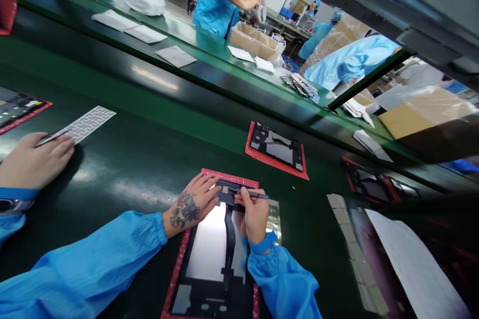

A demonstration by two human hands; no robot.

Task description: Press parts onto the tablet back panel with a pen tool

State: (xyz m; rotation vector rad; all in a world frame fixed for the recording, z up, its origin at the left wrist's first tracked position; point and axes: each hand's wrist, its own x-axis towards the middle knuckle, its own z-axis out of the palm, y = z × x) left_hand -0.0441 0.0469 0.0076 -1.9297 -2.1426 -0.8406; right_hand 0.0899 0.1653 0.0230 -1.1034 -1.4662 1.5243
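Observation:
A flat black device panel point(209, 244) with a silver middle and a dark ribbon cable lies on a red bubble-wrap sheet point(175, 279) in front of me. My left hand point(194, 201), tattooed on the back, rests with its fingers spread on the panel's upper left edge. In my right hand point(254, 212) are dark tweezers point(258, 195), pinched between thumb and fingers, their tips pointing left at the panel's top near a small light patch point(225, 190). A clear sheet with pale marks point(275, 217) lies partly behind my right hand.
Another person's hand point(37, 159) with tweezers touches a white label sheet point(93, 122) at left. A second panel point(277, 147) on red wrap lies beyond mine. White packets point(175, 56) line the raised ledge. At right are stacked sheets point(411, 259) and a carton point(422, 119). People in blue work behind.

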